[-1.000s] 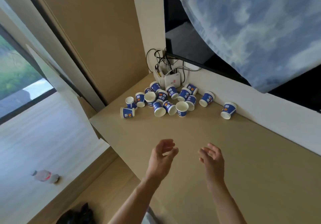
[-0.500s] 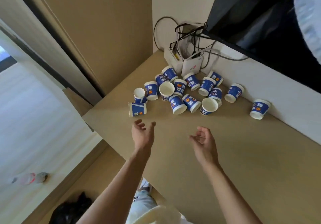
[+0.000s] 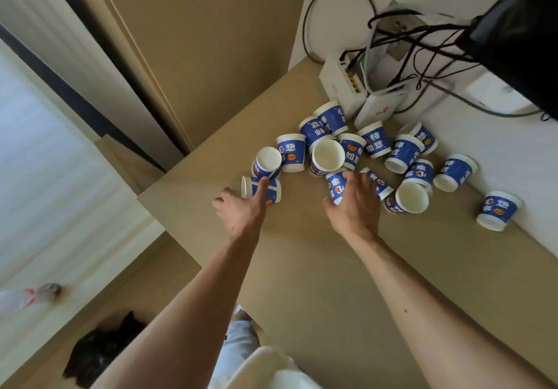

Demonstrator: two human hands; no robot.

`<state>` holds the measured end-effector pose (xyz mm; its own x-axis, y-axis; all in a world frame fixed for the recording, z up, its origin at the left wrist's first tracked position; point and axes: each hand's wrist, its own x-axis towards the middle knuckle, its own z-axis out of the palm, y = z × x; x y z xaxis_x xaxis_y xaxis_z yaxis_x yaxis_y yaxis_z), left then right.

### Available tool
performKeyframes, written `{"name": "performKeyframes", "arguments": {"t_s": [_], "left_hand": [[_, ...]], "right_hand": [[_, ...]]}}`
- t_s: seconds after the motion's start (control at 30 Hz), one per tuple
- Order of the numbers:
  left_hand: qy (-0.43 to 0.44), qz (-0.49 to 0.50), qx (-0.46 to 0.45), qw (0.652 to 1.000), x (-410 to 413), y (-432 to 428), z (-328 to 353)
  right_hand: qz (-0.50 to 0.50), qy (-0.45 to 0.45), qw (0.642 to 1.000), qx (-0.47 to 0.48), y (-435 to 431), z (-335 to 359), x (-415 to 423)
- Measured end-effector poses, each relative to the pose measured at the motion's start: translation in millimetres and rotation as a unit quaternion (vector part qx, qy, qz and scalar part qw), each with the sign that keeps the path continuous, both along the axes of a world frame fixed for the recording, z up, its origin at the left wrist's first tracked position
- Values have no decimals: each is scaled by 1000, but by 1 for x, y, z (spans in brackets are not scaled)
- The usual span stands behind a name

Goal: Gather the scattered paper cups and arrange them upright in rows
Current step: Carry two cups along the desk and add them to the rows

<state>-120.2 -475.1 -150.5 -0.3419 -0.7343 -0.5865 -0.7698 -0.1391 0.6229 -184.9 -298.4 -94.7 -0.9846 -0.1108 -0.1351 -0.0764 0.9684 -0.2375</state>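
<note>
Blue paper cups (image 3: 374,144) lie scattered at the far corner of a tan table (image 3: 302,268), near white boxes (image 3: 341,83). The left hand (image 3: 241,210), fingers spread, touches a tipped cup (image 3: 267,192). The right hand (image 3: 353,204) covers another cup (image 3: 335,188), its grip unclear.

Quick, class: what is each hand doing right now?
Left hand: open, thumb touching a tipped cup.
Right hand: over another tipped cup; grip cannot be told.
</note>
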Motion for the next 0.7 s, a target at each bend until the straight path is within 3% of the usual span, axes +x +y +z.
{"name": "performKeyframes", "arguments": {"t_s": [0.1, 0.27, 0.7], "left_hand": [[-6, -44, -15, 999, 5, -3, -2], [24, -74, -2, 997, 15, -2, -1], [130, -231, -134, 955, 30, 22, 1]], "right_hand": [[24, -4, 997, 77, 6, -15, -10], [19, 3, 995, 102, 9, -31, -8], [-82, -96, 988, -91, 51, -34, 57]]}}
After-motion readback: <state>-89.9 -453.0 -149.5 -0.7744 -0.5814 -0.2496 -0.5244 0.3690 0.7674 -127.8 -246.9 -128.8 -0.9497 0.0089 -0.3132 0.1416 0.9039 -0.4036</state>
